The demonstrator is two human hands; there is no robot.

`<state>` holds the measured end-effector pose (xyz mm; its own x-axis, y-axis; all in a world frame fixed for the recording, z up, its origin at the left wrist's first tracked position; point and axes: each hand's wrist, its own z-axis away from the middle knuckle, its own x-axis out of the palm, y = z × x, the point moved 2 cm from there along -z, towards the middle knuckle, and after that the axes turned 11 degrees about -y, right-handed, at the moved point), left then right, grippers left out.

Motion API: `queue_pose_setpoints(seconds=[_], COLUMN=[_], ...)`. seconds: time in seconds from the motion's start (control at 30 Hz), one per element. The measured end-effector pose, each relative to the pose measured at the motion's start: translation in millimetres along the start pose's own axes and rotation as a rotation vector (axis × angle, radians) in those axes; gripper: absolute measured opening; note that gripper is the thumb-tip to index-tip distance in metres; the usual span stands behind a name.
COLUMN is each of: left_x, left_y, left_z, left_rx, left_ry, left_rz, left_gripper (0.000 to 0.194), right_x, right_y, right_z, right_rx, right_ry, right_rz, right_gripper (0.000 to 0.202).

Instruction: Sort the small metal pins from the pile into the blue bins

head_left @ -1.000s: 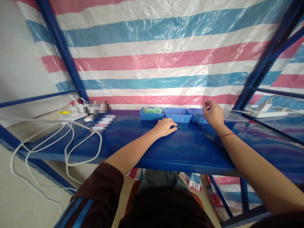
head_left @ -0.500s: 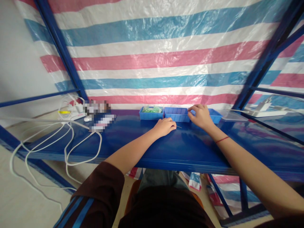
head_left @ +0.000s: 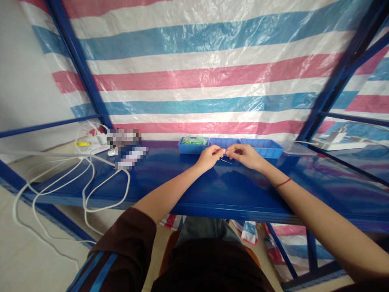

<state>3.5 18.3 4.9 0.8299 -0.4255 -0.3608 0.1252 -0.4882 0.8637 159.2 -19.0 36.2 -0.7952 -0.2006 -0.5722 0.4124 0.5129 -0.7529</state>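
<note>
My left hand (head_left: 212, 157) and my right hand (head_left: 243, 156) meet at their fingertips above the blue table, in front of the middle blue bin (head_left: 225, 142). Both hands are closed in a pinch; whatever lies between the fingertips is too small to make out. A thin metal rod (head_left: 226, 162) lies on the table just below my fingers. The left blue bin (head_left: 193, 149) holds a green bag (head_left: 195, 140) in clear plastic. Small parts show inside the right blue bin (head_left: 270, 151), behind my right hand.
White cables (head_left: 88, 178) loop over the table's left end beside a blurred-out item (head_left: 132, 157). A clear plastic lid (head_left: 299, 149) lies right of the bins. A white power strip (head_left: 346, 142) stands at the far right.
My right hand has come left from the right bin to my left hand's fingertips. My left hand has lifted slightly off the table, and more of the thin rod shows.
</note>
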Motion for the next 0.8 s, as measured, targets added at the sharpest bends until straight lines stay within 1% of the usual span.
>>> queue_pose_setpoints(seconds=[0.07, 0.13, 0.27, 0.43, 0.57, 0.67, 0.8], left_x=[0.1, 0.3, 0.2, -0.8, -0.5, 0.0, -1.1], left_y=[0, 3, 8, 10, 13, 17, 22], left_z=[-1, -1, 0, 0, 2, 3, 5], left_rx=[0.010, 0.030, 0.067, 0.140, 0.177, 0.177, 0.154], left_ry=[0.023, 0.040, 0.069, 0.079, 0.075, 0.077, 0.104], left_rz=[0.041, 0.081, 0.124, 0.067, -0.008, -0.032, -0.017], left_gripper=[0.025, 0.023, 0.020, 0.022, 0.023, 0.021, 0.018], right_x=[0, 1, 7, 13, 16, 15, 9], right_y=[1, 2, 4, 2, 2, 2, 0], right_z=[0, 0, 1, 3, 3, 3, 1], right_rx=[0.029, 0.073, 0.124, 0.140, 0.175, 0.166, 0.116], right_ry=[-0.007, -0.017, -0.095, -0.187, -0.223, -0.174, -0.033], right_rz=[-0.010, -0.045, -0.182, -0.323, -0.425, -0.451, -0.396], right_gripper=[0.028, 0.029, 0.032, 0.033, 0.031, 0.032, 0.032])
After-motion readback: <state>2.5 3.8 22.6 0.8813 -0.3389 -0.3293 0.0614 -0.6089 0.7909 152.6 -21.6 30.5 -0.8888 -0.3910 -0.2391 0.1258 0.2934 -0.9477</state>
